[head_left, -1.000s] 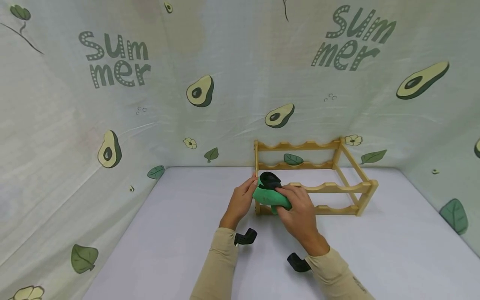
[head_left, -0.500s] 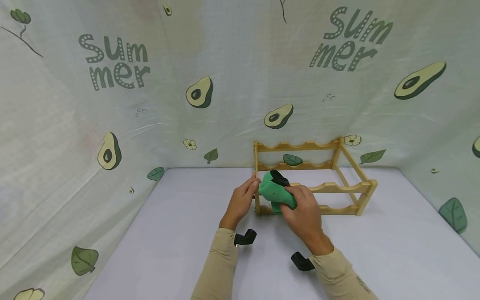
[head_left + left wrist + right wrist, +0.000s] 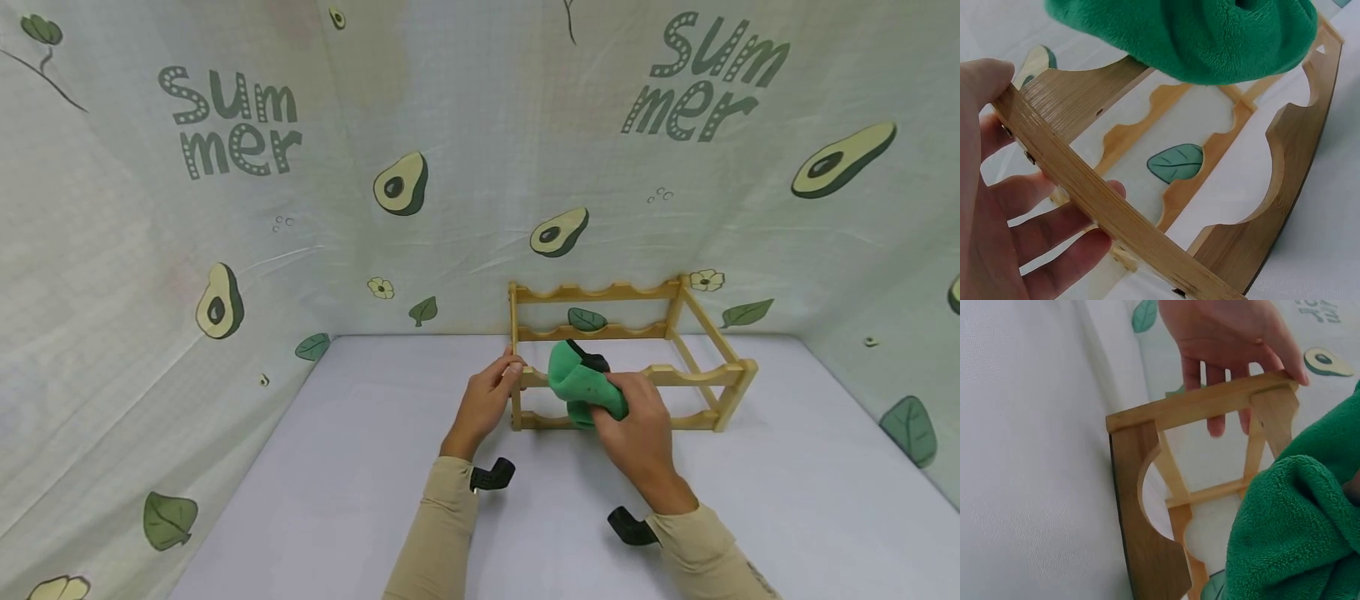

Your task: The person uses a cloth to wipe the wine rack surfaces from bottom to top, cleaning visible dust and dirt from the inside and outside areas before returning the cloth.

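A wooden wine rack (image 3: 690, 377) with scalloped rails stands on the white table. My left hand (image 3: 483, 406) grips its left front post, the thumb at the top corner and the other fingers behind the post, as the left wrist view shows the left hand (image 3: 997, 206). My right hand (image 3: 641, 433) holds a bunched green plush cloth (image 3: 579, 385) in front of the upper front rail. A black piece (image 3: 594, 361) shows at the cloth's top; what it is cannot be told. In the right wrist view the cloth (image 3: 1297, 531) hides part of the rack.
Behind the rack hangs a pale curtain (image 3: 465, 125) printed with avocados, leaves and lettering. The white tabletop (image 3: 360, 467) spreads out to the left and front. Black wrist cameras (image 3: 492, 474) sit by both cuffs.
My right hand and the green cloth have moved right along the rack's front, away from the left post. The left hand stays on the post, and the rack has not shifted.
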The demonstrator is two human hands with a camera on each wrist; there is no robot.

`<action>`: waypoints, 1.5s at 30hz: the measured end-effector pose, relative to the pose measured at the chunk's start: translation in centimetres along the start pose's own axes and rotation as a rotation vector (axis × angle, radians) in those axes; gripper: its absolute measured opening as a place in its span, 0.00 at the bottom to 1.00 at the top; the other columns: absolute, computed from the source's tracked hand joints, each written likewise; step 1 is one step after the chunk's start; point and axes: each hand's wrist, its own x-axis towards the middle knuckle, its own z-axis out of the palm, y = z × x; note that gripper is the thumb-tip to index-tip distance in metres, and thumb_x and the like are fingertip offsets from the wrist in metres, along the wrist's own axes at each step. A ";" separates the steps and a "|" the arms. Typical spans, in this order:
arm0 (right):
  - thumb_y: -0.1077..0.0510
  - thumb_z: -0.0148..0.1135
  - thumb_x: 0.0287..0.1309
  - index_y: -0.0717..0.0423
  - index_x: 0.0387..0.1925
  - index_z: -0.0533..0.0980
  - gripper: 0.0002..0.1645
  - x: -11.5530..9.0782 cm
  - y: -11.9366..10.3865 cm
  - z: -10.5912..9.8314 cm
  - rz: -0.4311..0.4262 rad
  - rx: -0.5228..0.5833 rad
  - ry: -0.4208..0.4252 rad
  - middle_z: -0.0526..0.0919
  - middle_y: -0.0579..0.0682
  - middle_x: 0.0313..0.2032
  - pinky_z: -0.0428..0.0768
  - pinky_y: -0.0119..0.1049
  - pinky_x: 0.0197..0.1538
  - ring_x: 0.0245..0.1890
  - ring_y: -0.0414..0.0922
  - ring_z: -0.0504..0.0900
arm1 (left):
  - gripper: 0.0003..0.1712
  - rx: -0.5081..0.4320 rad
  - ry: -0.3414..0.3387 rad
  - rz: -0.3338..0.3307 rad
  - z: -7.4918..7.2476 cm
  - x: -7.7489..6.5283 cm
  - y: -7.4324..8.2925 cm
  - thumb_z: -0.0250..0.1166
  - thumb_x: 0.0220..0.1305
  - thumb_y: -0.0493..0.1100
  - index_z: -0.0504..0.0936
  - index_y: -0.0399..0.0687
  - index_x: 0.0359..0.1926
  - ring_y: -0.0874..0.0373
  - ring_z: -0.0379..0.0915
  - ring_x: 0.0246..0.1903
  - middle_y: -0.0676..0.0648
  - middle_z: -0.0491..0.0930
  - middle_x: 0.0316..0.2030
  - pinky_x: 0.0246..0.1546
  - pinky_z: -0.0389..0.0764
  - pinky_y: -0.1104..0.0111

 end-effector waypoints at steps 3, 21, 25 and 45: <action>0.73 0.69 0.43 0.65 0.41 0.80 0.19 -0.1 0.6 -0.6 0.039 0.005 0.019 0.81 0.57 0.37 0.72 0.37 0.42 0.36 0.52 0.78 | 0.23 0.010 0.006 0.001 0.0 0.1 0.0 0.50 0.74 0.67 0.82 0.61 0.51 0.58 0.67 0.66 0.55 0.65 0.70 0.51 0.79 0.56; 0.73 0.72 0.44 0.70 0.42 0.80 0.19 0.3 3.1 -3.7 0.226 -0.020 0.034 0.81 0.63 0.39 0.68 0.49 0.44 0.41 0.58 0.78 | 0.23 0.019 0.014 0.003 0.1 0.0 -0.1 0.50 0.73 0.68 0.81 0.60 0.46 0.55 0.68 0.65 0.52 0.66 0.70 0.58 0.75 0.55; 0.73 0.72 0.44 0.70 0.44 0.80 0.21 0.3 3.2 -4.4 0.231 -0.038 0.038 0.81 0.64 0.40 0.69 0.47 0.45 0.42 0.58 0.78 | 0.24 0.017 0.013 -0.007 0.2 0.0 0.0 0.50 0.73 0.68 0.81 0.60 0.47 0.56 0.67 0.66 0.53 0.65 0.70 0.60 0.74 0.56; 0.71 0.70 0.41 0.68 0.42 0.81 0.21 0.9 4.6 -6.1 0.078 -0.117 0.059 0.81 0.61 0.35 0.66 0.36 0.40 0.34 0.53 0.77 | 0.23 0.008 0.007 -0.001 0.2 0.0 0.4 0.50 0.73 0.68 0.81 0.60 0.47 0.55 0.64 0.68 0.54 0.64 0.71 0.62 0.71 0.54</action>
